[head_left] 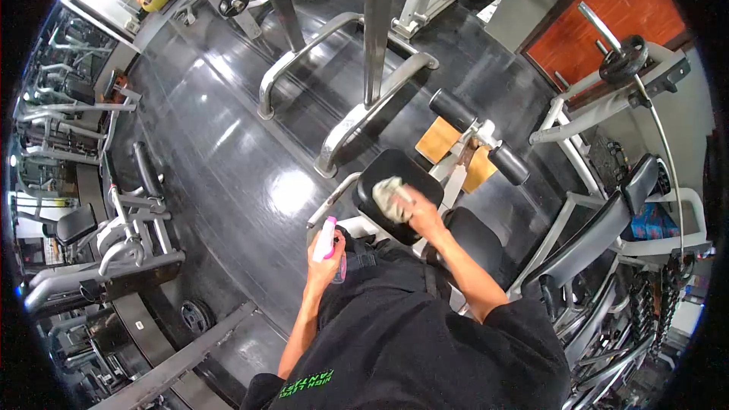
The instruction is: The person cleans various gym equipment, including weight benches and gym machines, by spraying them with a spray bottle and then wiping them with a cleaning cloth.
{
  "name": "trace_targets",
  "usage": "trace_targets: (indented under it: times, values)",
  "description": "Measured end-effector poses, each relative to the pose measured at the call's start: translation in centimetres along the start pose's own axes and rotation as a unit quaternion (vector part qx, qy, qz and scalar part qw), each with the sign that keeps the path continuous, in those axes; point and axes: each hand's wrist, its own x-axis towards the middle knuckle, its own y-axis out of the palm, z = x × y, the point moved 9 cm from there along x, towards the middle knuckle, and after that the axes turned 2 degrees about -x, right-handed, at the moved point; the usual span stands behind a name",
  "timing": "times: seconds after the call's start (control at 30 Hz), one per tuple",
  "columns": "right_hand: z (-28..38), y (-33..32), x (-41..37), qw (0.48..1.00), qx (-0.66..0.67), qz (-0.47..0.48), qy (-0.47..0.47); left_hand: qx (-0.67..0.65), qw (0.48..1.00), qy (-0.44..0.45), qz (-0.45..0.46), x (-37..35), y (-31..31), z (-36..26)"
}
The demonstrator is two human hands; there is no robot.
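A spray bottle (325, 240) with a white and pink top is in my left hand (326, 262), its fingers wrapped round the neck. My right hand (422, 212) presses a light, crumpled cloth (392, 199) on the black padded seat (372, 175) of a machine. A second black pad (474, 239) lies just right of the first, under my right forearm. The lower part of the bottle is partly hidden by my left hand.
Black foam rollers (453, 109) and wooden boards (438, 140) lie beyond the seat. Metal frame legs (334, 140) stand ahead. A padded bench (592, 243) and barbell rack are at right, machines (125, 235) at left, a weight plate (197, 316) lower left.
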Motion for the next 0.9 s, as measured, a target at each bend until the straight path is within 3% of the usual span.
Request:
trace_targets:
  times: [0.13, 0.2, 0.33, 0.47, 0.53, 0.7, 0.8, 0.9]
  values:
    - [-8.4, -0.6, 0.7, 0.949, -0.006, -0.099, 0.298, -0.014, 1.0, 0.013, 0.006, -0.3, -0.6, 0.2]
    - [-6.7, -0.3, 2.3, 0.943, -0.014, -0.116, 0.31, -0.016, 1.0, -0.012, 0.003, -0.6, -0.9, 1.2]
    - [-0.1, 2.2, 6.0, 0.982, 0.092, -0.075, 0.149, 0.001, 1.0, -0.023, 0.001, -1.3, -0.9, 1.0]
    - [0.9, 1.2, 4.3, 0.988, 0.113, -0.033, 0.104, 0.0, 1.0, -0.007, 0.002, -1.4, -0.6, 0.6]
    - [1.6, 1.1, 1.9, 0.995, 0.073, 0.051, 0.052, -0.012, 1.0, 0.003, 0.005, -1.4, -0.3, 0.0]
    - [1.3, -1.9, -3.2, 0.998, 0.038, 0.054, 0.022, 0.0, 1.0, -0.002, 0.031, -0.5, -0.3, 1.3]
    - [1.3, -0.7, -2.2, 0.997, 0.043, 0.048, 0.053, -0.01, 1.0, 0.0, 0.016, -0.5, -0.3, 1.3]
    - [3.3, 1.2, 1.5, 0.999, 0.036, 0.024, 0.021, -0.032, 0.999, 0.005, -0.006, -0.6, -0.6, 0.9]
